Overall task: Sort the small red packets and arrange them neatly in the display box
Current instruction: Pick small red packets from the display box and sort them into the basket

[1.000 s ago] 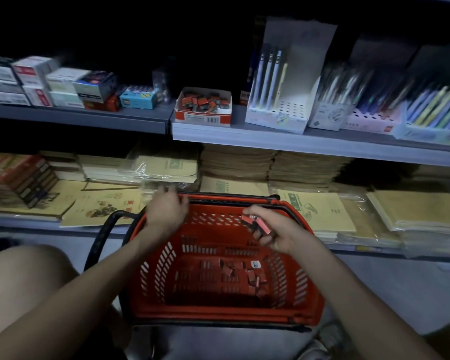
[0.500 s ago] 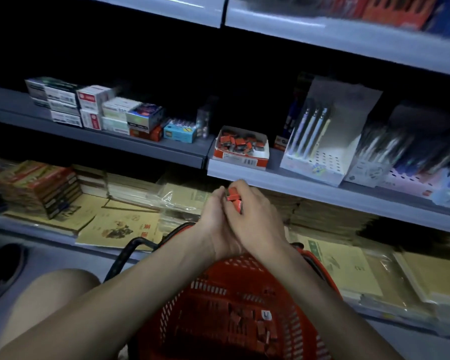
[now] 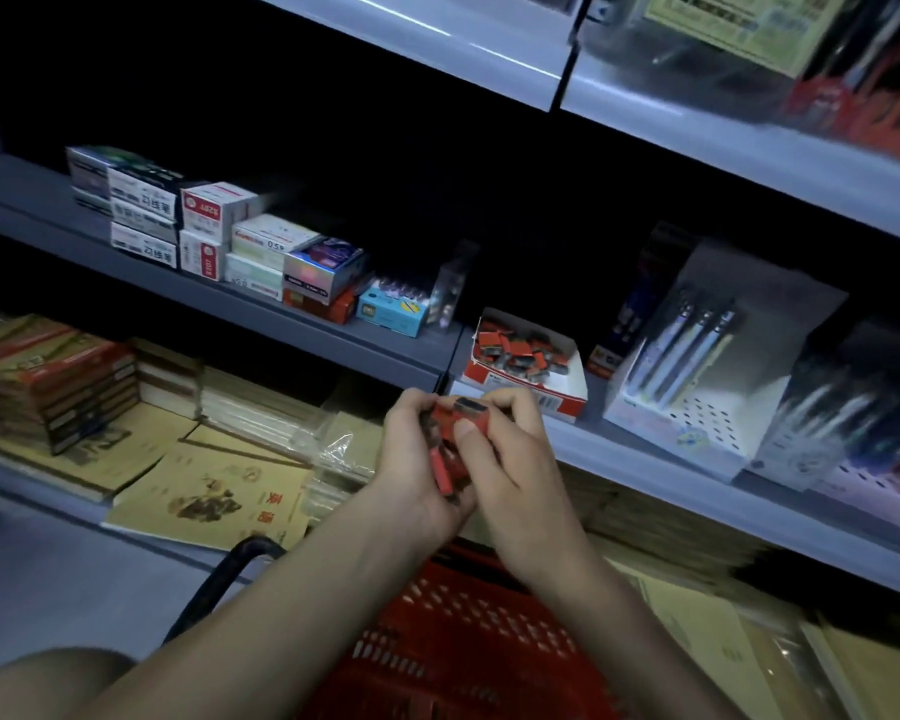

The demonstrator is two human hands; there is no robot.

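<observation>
Dim scene overall, my view tilted, black shadow behind the shelf rows, pale glare streak along the upper shelf edge (image 3: 401, 28), pen displays (image 3: 848, 407) at right smeared by motion blur, edges bowed by wide-angle distortion.

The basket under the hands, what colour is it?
The basket is red with a black handle, seen in the head view.
</observation>
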